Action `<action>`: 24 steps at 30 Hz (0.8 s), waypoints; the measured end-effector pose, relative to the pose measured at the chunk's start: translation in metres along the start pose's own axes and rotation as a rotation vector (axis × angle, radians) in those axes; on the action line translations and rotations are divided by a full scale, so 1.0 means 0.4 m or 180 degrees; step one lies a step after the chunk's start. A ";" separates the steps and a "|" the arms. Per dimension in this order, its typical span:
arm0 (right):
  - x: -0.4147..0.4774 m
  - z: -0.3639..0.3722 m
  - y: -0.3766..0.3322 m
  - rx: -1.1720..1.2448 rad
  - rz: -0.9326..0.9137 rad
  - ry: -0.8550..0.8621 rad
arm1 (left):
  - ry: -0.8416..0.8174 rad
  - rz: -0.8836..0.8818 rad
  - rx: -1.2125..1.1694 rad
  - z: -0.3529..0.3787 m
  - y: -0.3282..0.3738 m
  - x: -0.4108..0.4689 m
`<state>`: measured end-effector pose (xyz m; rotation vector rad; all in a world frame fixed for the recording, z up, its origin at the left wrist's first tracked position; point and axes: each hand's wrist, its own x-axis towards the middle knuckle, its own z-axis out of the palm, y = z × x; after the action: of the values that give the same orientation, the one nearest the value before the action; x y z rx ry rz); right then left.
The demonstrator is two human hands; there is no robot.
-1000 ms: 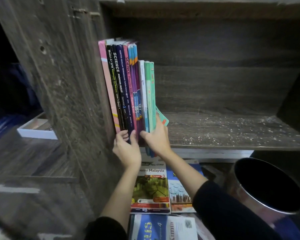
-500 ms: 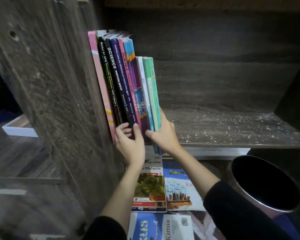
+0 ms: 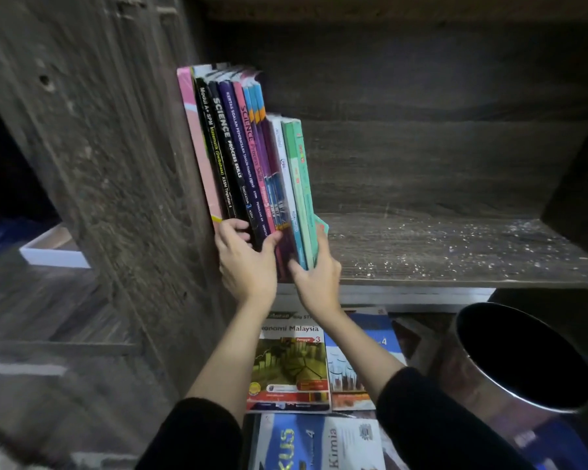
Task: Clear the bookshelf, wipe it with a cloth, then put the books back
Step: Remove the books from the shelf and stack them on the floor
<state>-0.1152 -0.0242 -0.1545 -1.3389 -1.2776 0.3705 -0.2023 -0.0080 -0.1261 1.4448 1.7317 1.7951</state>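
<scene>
A row of thin schoolbooks (image 3: 245, 157) stands at the left end of the dark wooden shelf (image 3: 455, 252), leaning left against the side panel. My left hand (image 3: 245, 262) grips the bottoms of the black and purple spines, fingers curled round the left side of the stack. My right hand (image 3: 319, 276) holds the green and white books on the right side, thumb in front and fingers behind them. Both hands squeeze the row between them. No cloth is in view.
The shelf board to the right of the books is dusty with pale specks. Several books (image 3: 292, 364) lie flat on the floor below. A shiny metal bin (image 3: 510, 378) stands at the lower right. A white tray (image 3: 53, 252) sits left of the thick side panel (image 3: 116, 164).
The view has shifted a little. My hands stay on the bottom of the row, and the books lean more to the left than a second ago.
</scene>
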 end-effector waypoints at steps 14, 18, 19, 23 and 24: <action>-0.057 -0.053 0.041 0.0275 -0.0080 0.0173 | -0.1039 0.0411 -0.0438 0.010 0.220 -0.119; -0.053 -0.099 0.037 -0.0033 -0.0219 -0.0601 | -0.0555 0.0166 -0.0156 0.007 0.232 -0.107; -0.049 -0.123 0.034 -0.0033 -0.0242 -0.0963 | -0.0520 0.0097 -0.0110 0.002 0.225 -0.097; -0.008 -0.193 0.030 0.0795 0.0079 -0.1246 | -0.0598 0.0092 -0.0253 -0.015 0.193 -0.073; 0.019 -0.200 0.032 0.0910 0.0174 -0.0972 | -0.0617 0.0127 -0.0297 -0.017 0.189 -0.074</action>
<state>-0.0409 -0.0543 -0.1409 -1.1025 -1.3784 0.7896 -0.1609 -0.0539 -0.0729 1.5672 1.5147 1.6690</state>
